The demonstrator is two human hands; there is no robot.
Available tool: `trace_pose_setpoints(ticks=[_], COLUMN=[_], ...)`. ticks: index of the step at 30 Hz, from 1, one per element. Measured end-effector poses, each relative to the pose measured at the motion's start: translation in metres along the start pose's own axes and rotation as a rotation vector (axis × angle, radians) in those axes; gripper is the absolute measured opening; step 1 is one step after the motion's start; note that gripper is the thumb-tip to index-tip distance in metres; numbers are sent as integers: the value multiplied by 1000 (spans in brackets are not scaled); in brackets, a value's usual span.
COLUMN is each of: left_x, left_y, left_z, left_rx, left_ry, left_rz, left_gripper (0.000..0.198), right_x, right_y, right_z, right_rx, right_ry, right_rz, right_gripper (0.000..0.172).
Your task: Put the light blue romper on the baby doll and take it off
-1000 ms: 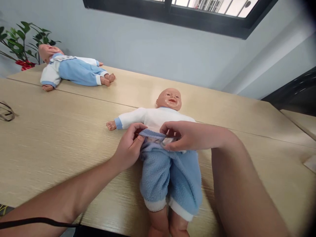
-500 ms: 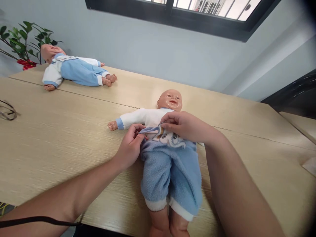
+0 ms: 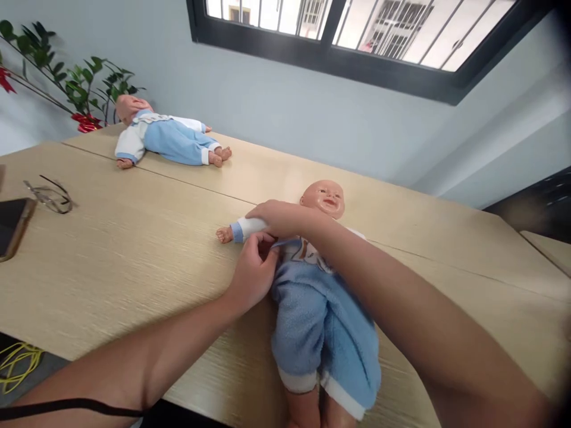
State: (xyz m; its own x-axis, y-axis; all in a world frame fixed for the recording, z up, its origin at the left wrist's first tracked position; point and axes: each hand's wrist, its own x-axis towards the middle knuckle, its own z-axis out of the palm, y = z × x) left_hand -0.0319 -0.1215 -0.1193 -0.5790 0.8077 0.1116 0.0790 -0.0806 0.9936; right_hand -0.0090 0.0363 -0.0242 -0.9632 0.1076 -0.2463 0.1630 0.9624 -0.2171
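A baby doll (image 3: 330,205) lies face up on the table in a white top and fuzzy blue trousers (image 3: 307,309) with a patterned bib. My left hand (image 3: 256,267) pinches the blue-edged corner of the bib at the doll's side. Across the doll's chest reaches my right hand (image 3: 279,217), bent down over the white sleeve (image 3: 250,227) close to my left fingers. Its fingers are curled, but the fingertips and whatever is between them are hidden. My right forearm covers part of the bib and chest.
A second doll (image 3: 173,139) in blue and white lies at the back left, near a potted plant (image 3: 84,83). Glasses (image 3: 53,196) and a phone (image 3: 13,226) rest on the table (image 3: 147,238) at left. Yellow cable (image 3: 22,362) lies below the table edge.
My right hand has moved left across the doll's chest, from the bib's middle to beside my left hand. My left hand still pinches the bib edge. The camera view has shifted.
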Motion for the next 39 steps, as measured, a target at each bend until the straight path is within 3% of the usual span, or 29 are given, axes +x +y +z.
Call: trace_pose_setpoints(ticks=[3, 8, 11, 14, 18, 23, 29, 33, 35, 39], left_x=[6, 5, 0, -6, -10, -7, 1, 5, 6, 7], left_y=[1, 13, 21, 26, 26, 25, 17, 11, 9, 9], left_z=[-6, -13, -15, -16, -18, -18, -15, -15, -14, -13], left_rx=[117, 247, 267, 278, 240, 225, 252, 278, 280, 289], left_ry=[-12, -62, -56, -30, -6, 46, -26, -19, 7, 26], left_rz=[90, 312, 424, 508, 578, 565, 525, 549, 583, 651], left_gripper=[7, 13, 13, 12, 15, 11, 8, 8, 9, 10], right_x=[6, -28, -54, -79, -103, -121, -135, -133, -128, -117], right_y=[0, 4, 8, 11, 13, 15, 13, 7, 0, -16], right_z=[1, -1, -2, -3, -2, 1, 0, -1, -2, -4], right_rx=[-17, 11, 70, 82, 115, 253, 505, 530, 589, 674], right_ry=[-34, 210, 357, 405, 373, 266, 302, 162, 106, 69], right_rz=[-25, 17, 11, 42, 41, -8, -38, -67, -42, 136], right_gripper=[33, 65, 60, 48, 41, 50, 42, 38, 29, 37])
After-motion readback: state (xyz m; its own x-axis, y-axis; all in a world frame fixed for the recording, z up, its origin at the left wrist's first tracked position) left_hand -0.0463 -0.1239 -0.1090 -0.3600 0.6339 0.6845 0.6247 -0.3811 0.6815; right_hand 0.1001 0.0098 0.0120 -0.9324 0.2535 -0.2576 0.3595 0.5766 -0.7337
